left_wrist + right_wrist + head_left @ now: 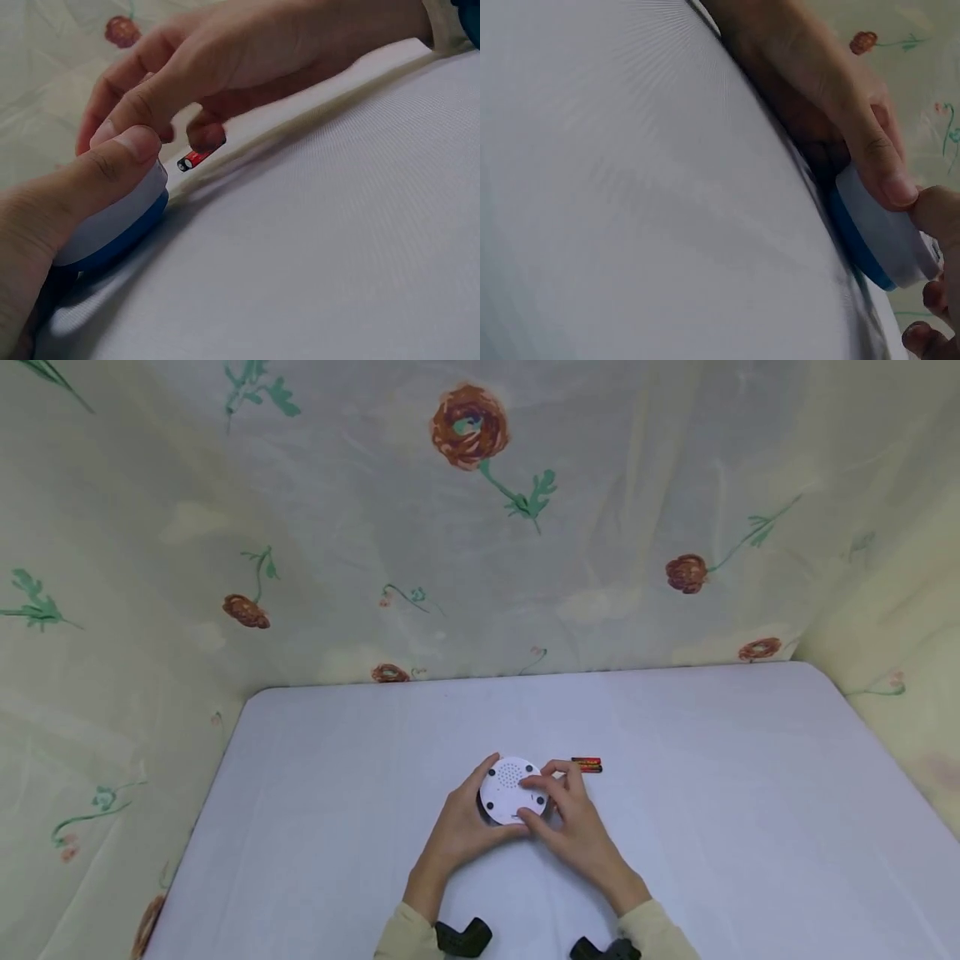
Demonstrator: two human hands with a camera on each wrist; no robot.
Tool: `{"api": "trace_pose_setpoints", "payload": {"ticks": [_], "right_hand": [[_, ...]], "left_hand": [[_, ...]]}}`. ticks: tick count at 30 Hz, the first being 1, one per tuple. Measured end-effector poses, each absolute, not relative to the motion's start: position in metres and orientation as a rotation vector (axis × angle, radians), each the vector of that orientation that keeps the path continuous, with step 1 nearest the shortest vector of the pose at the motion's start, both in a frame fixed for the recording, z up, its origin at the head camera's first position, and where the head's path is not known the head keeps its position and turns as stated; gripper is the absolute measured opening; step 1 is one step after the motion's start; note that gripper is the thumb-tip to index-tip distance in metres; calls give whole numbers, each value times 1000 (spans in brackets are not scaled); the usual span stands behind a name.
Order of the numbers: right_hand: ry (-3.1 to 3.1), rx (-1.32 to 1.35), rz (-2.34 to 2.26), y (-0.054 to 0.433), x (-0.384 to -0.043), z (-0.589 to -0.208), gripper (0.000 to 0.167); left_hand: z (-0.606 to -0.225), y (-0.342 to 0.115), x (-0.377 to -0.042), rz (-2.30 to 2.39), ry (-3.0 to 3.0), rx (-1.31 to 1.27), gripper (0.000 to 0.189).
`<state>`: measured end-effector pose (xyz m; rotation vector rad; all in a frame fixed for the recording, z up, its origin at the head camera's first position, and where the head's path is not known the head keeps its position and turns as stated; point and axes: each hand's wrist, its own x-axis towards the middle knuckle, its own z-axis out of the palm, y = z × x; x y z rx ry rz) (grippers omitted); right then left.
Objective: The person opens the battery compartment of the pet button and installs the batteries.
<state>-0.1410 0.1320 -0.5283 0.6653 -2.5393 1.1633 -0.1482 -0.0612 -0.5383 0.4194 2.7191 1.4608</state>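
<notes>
White device, holed face up, was gripped by left hand, touched by right hand (grip unclear); batteries were aligned sideways.

In front of you, pale sheeting carries printed rust-brown flowers on green stems; the largest bloom sits high, near the middle of your head view. The sheeting also borders your white bench at left and right, and its far corners are rounded.
</notes>
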Motion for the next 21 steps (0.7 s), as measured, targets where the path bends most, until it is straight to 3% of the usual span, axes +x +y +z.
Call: {"api": "trace_pose_setpoints", "payload": {"ticks": [12, 21], "right_hand": [[-2607, 1119, 374, 132, -153, -476, 31], [-2492, 1330, -106, 119, -155, -459, 24]], "left_hand": [[-538, -59, -147, 1476, 2672, 457, 114], [-540, -61, -148, 1447, 2697, 436, 112]]}}
